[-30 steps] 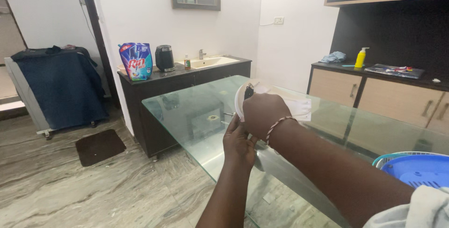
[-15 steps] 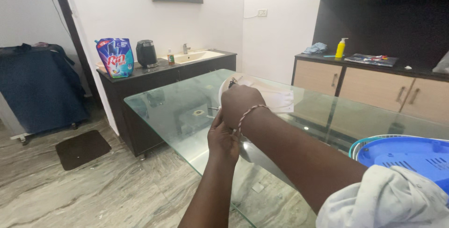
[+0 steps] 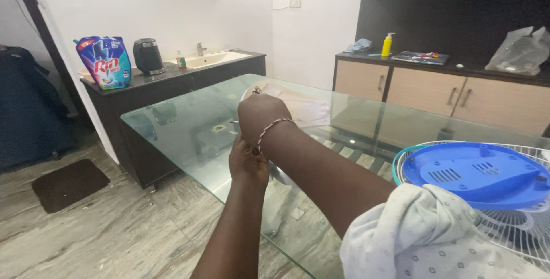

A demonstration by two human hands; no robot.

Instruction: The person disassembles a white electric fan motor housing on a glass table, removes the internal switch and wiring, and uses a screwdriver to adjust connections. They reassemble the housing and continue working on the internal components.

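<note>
My right hand (image 3: 260,120), with a thin beaded bracelet on the wrist, is closed into a fist over the glass table (image 3: 189,136). It grips a white cloth (image 3: 306,110) that spreads out behind the fist above the glass. My left hand (image 3: 247,163) sits directly under the right wrist, fingers curled; a pale strip of the same cloth shows beside it. What the left fingers hold is hidden by the right arm. A pale patterned sleeve covers my right upper arm at the lower right.
A blue fan head with a white wire guard (image 3: 481,176) lies on the table at right. A dark counter with a sink (image 3: 215,58), a black kettle (image 3: 148,55) and a blue pouch (image 3: 106,61) stands behind. Wooden cabinets (image 3: 435,90) line the far right; a dark mat (image 3: 69,183) lies on the floor.
The view has swung right, shifting both hands left in the frame and bringing the fan further in. Both hands stay closed together over the table with the white cloth.
</note>
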